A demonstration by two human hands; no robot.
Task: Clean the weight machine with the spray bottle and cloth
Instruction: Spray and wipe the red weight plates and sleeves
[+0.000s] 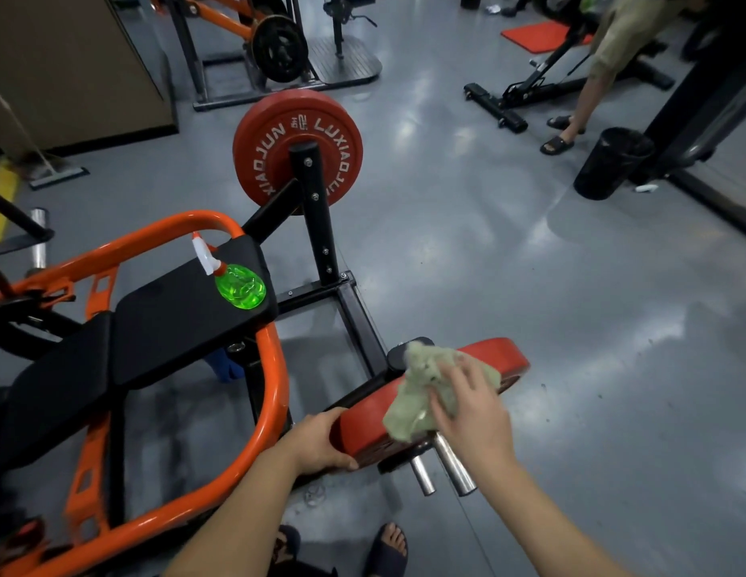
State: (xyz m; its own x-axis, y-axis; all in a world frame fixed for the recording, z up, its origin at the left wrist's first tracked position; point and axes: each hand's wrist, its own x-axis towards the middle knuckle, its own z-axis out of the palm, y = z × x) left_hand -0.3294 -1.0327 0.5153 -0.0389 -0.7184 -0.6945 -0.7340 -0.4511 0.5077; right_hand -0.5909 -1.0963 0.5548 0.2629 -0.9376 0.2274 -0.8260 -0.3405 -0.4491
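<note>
The weight machine has an orange tube frame (275, 393) and black pads (180, 314). A green spray bottle (238, 283) with a white trigger lies on the front pad. A red weight plate (365, 426) hangs on the machine's near arm, above two steel pegs (454, 468). My left hand (321, 441) grips that plate's near edge. My right hand (467, 401) holds a pale green cloth (421, 389) pressed onto the plate's rim.
A second red plate (259, 139) stands on the far black post (317, 210). A black bin (612, 160) stands at right, near a person's sandalled legs (571, 127) and a black bench frame (508, 97). Another plate machine (275, 47) is behind. Grey floor (529, 285) lies open at right.
</note>
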